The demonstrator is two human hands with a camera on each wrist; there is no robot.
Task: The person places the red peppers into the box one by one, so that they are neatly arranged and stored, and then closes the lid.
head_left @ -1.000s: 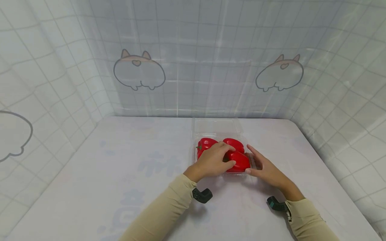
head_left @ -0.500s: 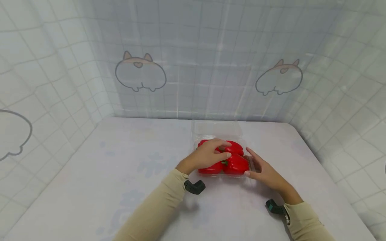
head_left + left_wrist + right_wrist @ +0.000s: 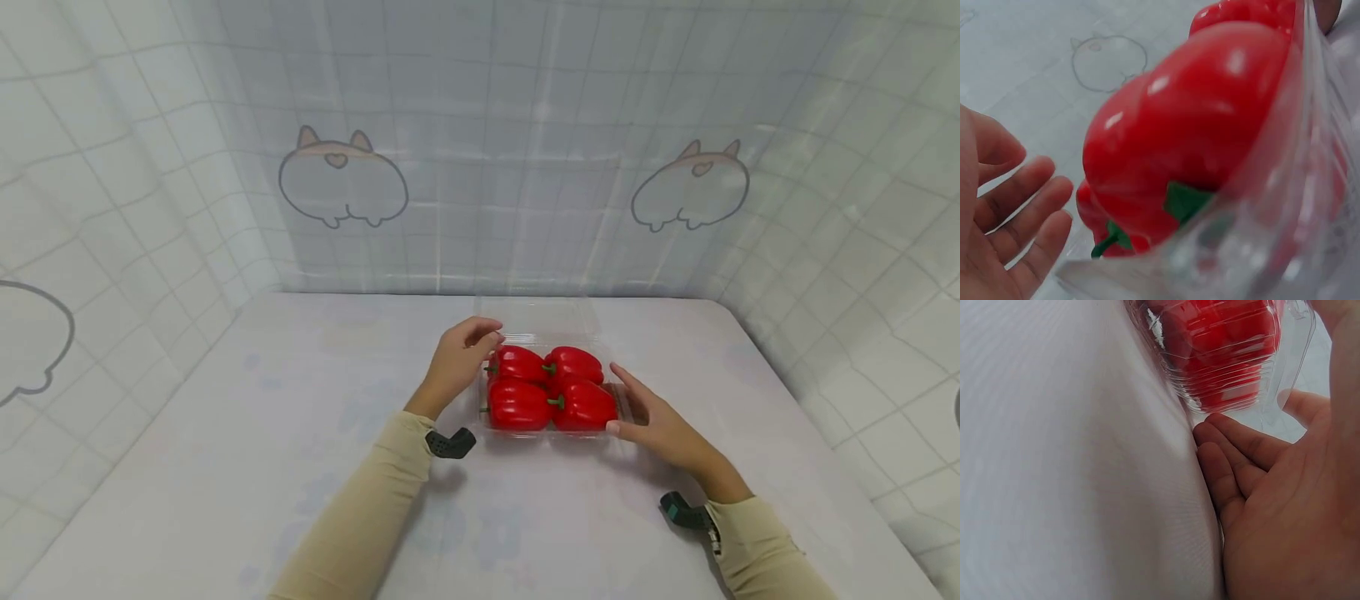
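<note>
Several glossy red bell peppers (image 3: 517, 404) with green stems sit in two rows inside a clear plastic clamshell box (image 3: 547, 434). Its lid (image 3: 536, 315) lies folded back towards the rear wall. Beside the box's left rear corner is my left hand (image 3: 452, 360), its fingers loosely bent and holding nothing; the left wrist view shows the hand (image 3: 1016, 212) apart from the nearest pepper (image 3: 1185, 119). My right hand (image 3: 667, 429) rests at the box's right side, fingers extended, thumb by the front corner. In the right wrist view its fingertips (image 3: 1207, 428) are right at the ribbed side.
A white table (image 3: 247, 467) with faint printed patterns carries the box near its rear edge. Pale grid-patterned curtains (image 3: 517, 167) with cartoon animal drawings enclose the back and sides. A dark wrist device (image 3: 452, 444) sits on the left arm, with another (image 3: 684, 511) on the right.
My left hand has moved off the peppers to the left, ending beside the box's left rear corner and uncovering all the peppers. The right hand has stayed at the right side.
</note>
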